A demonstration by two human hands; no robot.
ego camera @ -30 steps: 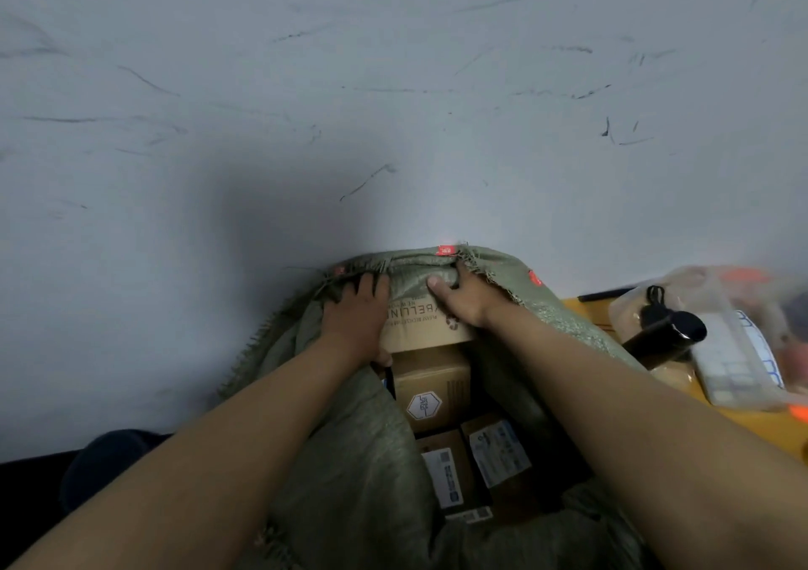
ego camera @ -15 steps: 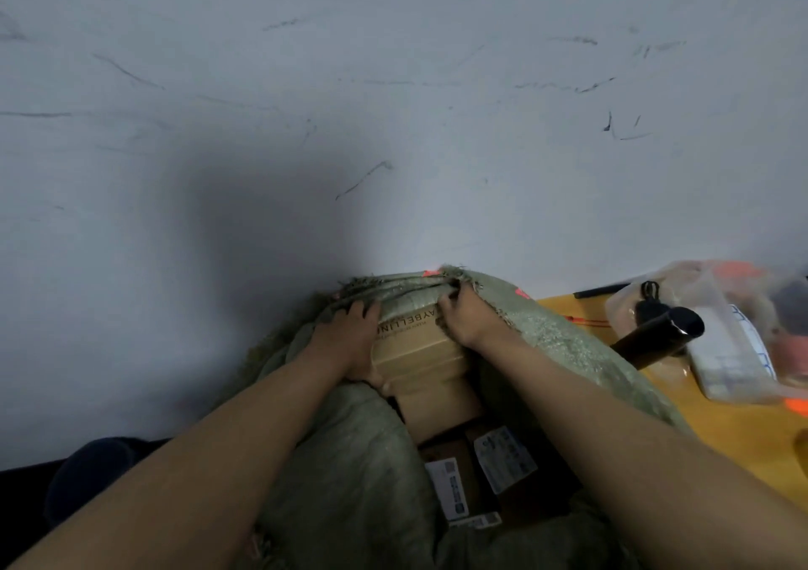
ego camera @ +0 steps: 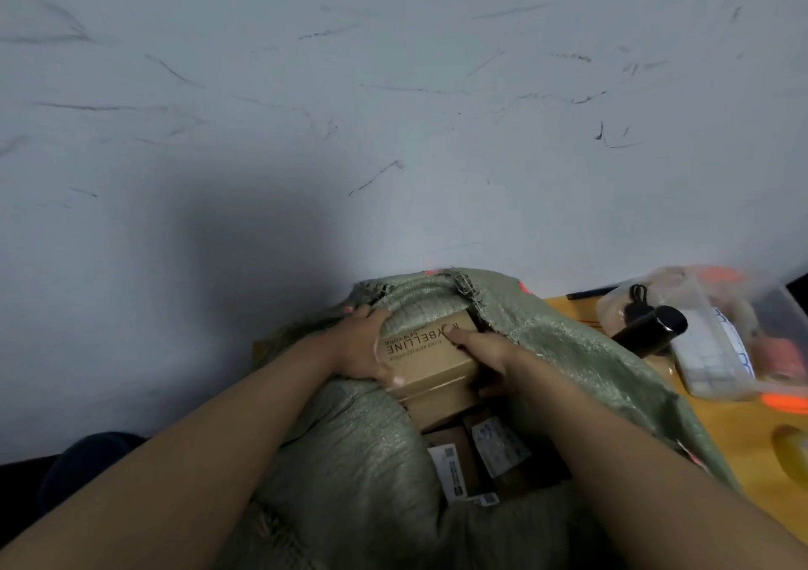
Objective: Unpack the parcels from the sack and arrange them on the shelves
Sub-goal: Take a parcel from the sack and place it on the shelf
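Both my hands, left [ego camera: 358,346] and right [ego camera: 483,348], gripped a printed cardboard box [ego camera: 430,357] at the green sack [ego camera: 350,460] mouth, lower centre; scuffed white wall [ego camera: 393,110] above, orange tabletop [ego camera: 721,434] lower right with clutter.

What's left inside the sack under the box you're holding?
Inside the green sack, below the printed box gripped by the left hand and right hand, lie another plain box and two labelled parcels. The sack's folds cover anything deeper.

Both bare forearms reach forward; left hand [ego camera: 363,346] and right hand [ego camera: 485,351] curl inward, thumbs on top
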